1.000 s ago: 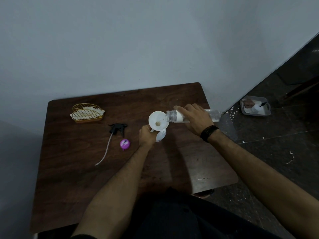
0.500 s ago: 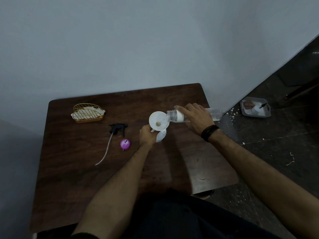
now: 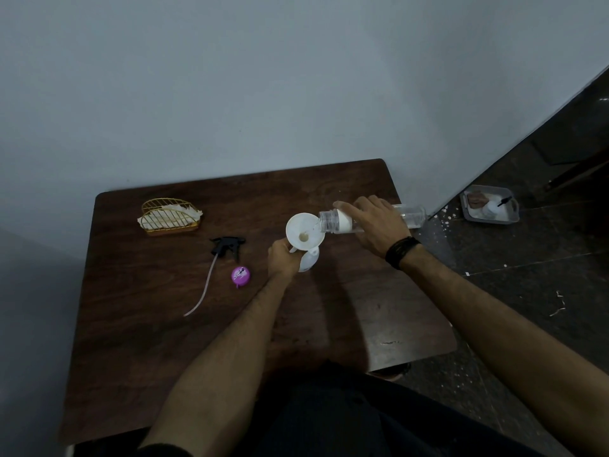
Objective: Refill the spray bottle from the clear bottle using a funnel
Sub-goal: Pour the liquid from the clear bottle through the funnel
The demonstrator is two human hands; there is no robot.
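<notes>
Both hands gripping: left (image 3: 282, 258) on spray bottle (image 3: 309, 260), right (image 3: 375, 222) on clear bottle (image 3: 333, 221) near table (image 3: 418, 338) edge.

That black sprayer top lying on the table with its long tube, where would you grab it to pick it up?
Probably by the black trigger head, pinched from above across its narrow body. It lies flat on the table with clear space on both sides. The thin tube trailing towards the near edge looks limp, so lifting by that would likely let the head dangle.

Bare table (image 3: 138, 351) nearside; spray head (image 3: 227, 244), purple cap (image 3: 241, 275) and basket (image 3: 169, 217) crowd far-left
</notes>
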